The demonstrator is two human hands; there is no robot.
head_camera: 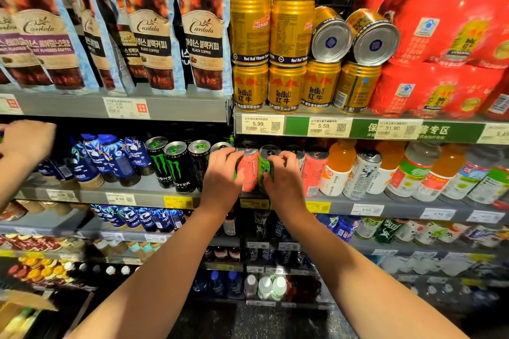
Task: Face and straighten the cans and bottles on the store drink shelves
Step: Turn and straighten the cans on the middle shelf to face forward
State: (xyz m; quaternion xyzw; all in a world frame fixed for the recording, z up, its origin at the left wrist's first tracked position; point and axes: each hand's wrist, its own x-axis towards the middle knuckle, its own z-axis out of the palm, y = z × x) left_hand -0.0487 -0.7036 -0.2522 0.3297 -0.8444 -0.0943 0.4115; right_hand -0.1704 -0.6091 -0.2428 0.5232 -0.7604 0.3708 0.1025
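My left hand (223, 170) grips the pink can (249, 170); my right hand (281, 173) clamps the green can (265, 166).
Both stand mid-shelf (399, 208); I judge I'm facing labels, next twisting them forward.

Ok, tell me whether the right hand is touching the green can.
Touching. The head view shows the right hand with its fingers curled round the green can on the shelf, no gap between them.
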